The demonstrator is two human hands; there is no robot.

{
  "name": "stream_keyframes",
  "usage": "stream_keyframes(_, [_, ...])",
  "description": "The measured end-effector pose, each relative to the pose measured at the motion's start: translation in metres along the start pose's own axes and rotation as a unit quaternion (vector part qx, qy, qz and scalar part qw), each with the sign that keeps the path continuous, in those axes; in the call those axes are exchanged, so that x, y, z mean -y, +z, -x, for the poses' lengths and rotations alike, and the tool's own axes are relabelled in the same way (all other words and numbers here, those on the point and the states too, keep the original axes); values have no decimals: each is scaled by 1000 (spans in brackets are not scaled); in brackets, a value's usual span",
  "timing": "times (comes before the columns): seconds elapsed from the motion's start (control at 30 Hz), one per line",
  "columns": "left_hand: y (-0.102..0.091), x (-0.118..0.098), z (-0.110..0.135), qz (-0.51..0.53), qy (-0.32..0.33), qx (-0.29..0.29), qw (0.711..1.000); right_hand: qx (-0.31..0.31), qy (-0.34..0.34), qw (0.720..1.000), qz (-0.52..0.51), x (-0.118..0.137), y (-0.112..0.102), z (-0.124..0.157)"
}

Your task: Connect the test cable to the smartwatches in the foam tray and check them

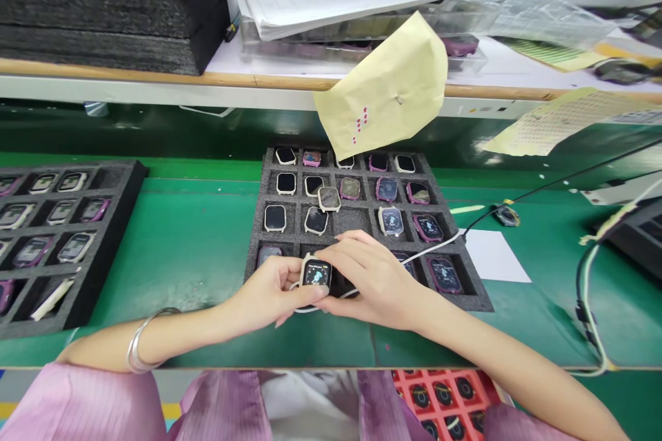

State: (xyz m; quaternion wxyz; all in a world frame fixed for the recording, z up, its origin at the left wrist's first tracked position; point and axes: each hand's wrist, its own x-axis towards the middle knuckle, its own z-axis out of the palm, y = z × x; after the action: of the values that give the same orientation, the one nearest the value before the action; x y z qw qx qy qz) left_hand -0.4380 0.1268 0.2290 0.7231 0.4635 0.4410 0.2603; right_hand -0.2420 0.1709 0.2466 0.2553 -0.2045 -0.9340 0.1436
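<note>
Between my two hands is a smartwatch [316,274] with a cream case and a lit screen. My left hand [276,291] grips it from the left, with the thumb along its lower edge. My right hand [373,277] closes on its right side, fingertips touching the case. A white cable [434,248] runs from near the watch, passing by my right hand, up to the right. Below my hands lies a black foam tray [352,222] with cream and purple watches in its compartments. One cream watch [329,198] rests across the dividers.
Another foam tray [106,234] with watches stands at the left. A yellow paper [387,86] hangs from the shelf over the tray's back. A white sheet [494,256] and cables [584,289] lie at the right. A red tray [445,400] of round parts is below the bench edge.
</note>
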Motion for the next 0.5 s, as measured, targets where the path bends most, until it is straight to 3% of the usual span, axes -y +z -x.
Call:
stream_keyframes(0.13, [3, 5, 9, -13, -46, 67, 997, -12, 88, 993, -84, -14, -8, 2])
stream_keyframes(0.2, [5, 8, 17, -26, -69, 142, 987, -20, 129, 987, -96, -22, -9, 4])
stream_keyframes(0.27, [7, 10, 25, -46, -79, 227, 969, 14, 119, 991, -61, -25, -7, 5])
stream_keyframes(0.37, [9, 13, 29, -105, 3, 287, 952, 86, 45, 995, 31, -19, -2, 1])
stream_keyframes(0.43, [10, 15, 27, -120, 76, 281, 949, 93, 9, 993, 67, -12, 1, -9])
stream_keyframes(0.5, [12, 17, 21, -80, 102, 266, 955, 89, -6, 993, 79, -7, 7, -24])
